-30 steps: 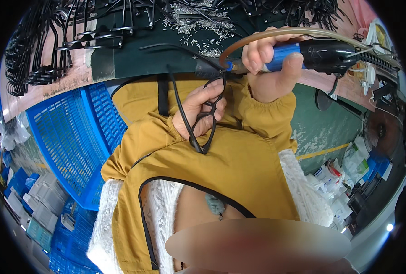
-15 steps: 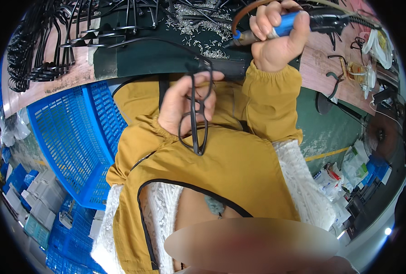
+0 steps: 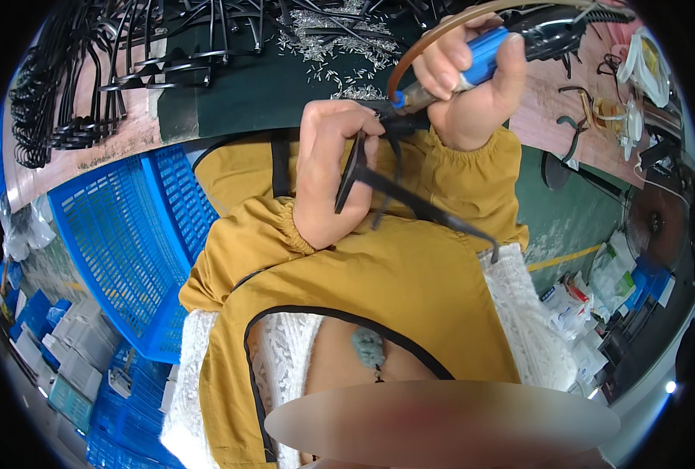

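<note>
My left hand (image 3: 325,172) is closed on a black eyeglass frame (image 3: 421,205) at the table's front edge. One temple of the frame slants down to the right, over my lap; the other hangs blurred beside it. My right hand (image 3: 476,105) grips a power screwdriver (image 3: 484,59) with a blue band, a black body and a brown tube curving over it. Its tip points left and meets the frame by my left fingertips; whether it sits in a screw is hidden. Small metal screws (image 3: 339,43) lie heaped on the dark mat (image 3: 230,105) beyond.
Rows of black eyeglass frames (image 3: 74,86) stand at the table's far left. A blue plastic basket (image 3: 121,242) is left of my lap. On the right side of the table (image 3: 539,113) lie pliers (image 3: 572,137) and a plastic bag (image 3: 648,70). A fan (image 3: 656,223) stands further right.
My left hand has raised and turned the eyeglass frame, so its temples now swing out to the right. My right hand has lowered the screwdriver tip to the frame.
</note>
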Motion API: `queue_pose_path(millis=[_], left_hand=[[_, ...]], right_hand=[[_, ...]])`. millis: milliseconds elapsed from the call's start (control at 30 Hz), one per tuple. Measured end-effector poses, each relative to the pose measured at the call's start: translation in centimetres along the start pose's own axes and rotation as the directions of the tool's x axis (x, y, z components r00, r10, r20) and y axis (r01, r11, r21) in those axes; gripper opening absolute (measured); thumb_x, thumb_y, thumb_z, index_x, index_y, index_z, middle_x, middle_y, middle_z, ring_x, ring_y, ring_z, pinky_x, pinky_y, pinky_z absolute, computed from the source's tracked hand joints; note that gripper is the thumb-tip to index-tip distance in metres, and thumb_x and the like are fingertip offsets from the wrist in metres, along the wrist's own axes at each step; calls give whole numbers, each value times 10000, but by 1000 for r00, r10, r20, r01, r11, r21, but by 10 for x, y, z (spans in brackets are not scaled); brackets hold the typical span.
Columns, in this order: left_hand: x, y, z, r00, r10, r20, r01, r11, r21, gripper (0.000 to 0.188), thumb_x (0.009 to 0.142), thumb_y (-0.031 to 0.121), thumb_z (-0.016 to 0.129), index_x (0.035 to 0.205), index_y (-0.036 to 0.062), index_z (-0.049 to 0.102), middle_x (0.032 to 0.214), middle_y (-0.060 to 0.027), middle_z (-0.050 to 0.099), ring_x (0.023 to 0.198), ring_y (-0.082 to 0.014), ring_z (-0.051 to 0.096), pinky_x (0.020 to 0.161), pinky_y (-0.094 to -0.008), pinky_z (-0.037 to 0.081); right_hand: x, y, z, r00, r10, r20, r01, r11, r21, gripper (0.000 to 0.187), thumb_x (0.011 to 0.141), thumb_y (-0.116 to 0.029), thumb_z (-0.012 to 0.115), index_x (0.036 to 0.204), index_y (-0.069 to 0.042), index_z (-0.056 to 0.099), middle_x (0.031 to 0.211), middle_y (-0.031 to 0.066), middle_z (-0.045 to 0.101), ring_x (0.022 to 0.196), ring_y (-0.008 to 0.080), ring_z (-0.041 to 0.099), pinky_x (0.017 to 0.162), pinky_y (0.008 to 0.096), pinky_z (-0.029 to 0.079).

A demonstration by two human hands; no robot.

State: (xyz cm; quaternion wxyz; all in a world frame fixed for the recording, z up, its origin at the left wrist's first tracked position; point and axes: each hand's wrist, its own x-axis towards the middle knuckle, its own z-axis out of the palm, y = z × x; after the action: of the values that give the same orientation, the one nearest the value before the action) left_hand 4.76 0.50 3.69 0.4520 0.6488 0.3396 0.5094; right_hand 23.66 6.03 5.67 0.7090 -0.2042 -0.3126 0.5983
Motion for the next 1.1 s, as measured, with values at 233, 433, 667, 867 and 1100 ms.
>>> queue_pose_path(millis=[233, 433, 667, 867, 1100], left_hand=[[-23, 1, -22, 947, -248, 207, 258, 966, -24, 286, 1009, -115, 477, 1239, -11, 609, 1449, -226, 543, 1276, -297, 619, 1036, -341, 507], [-21, 5, -23, 936, -85, 341, 6, 974, 225, 495, 854, -161, 617, 1310, 32, 605, 1454, -315, 538, 1246, -426, 629, 947, -374, 555], [-25, -3, -26, 940, -115, 322, 73, 987, 141, 527, 807, -196, 607, 1276, 45, 614, 1438, -312, 556, 1172, -422, 669, 887, -365, 568], [-27, -13, -20, 965, -28, 262, -8, 991, 133, 512, 768, -227, 570, 1214, 19, 623, 1361, -330, 607, 1111, -397, 709, 844, -344, 573], [-27, -9, -25, 954, -69, 291, 24, 988, 155, 444, 809, -200, 598, 1198, 11, 631, 1320, -334, 624, 1139, -417, 695, 882, -350, 565]], right_hand=[[5, 6, -26, 998, -45, 50, 49, 995, -84, 386, 1039, -484, 560, 1138, -112, 580, 743, 23, 506, 545, 133, 477, 466, 258, 374], [2, 11, -25, 995, -25, 92, 36, 992, -125, 402, 1017, -493, 612, 1220, -148, 577, 755, 37, 514, 567, 149, 489, 482, 264, 378], [4, 13, -22, 995, -88, 43, 91, 994, -60, 373, 1016, -463, 628, 1210, -150, 575, 754, 39, 516, 569, 146, 493, 485, 267, 388], [10, 18, -15, 998, -67, 20, 67, 997, -40, 298, 1039, -391, 611, 1052, -105, 530, 728, 55, 502, 543, 139, 479, 450, 264, 368], [5, 13, -8, 996, 89, -4, -89, 996, 24, 357, 1046, -503, 522, 1125, -161, 589, 792, -16, 510, 565, 79, 429, 496, 229, 350]])
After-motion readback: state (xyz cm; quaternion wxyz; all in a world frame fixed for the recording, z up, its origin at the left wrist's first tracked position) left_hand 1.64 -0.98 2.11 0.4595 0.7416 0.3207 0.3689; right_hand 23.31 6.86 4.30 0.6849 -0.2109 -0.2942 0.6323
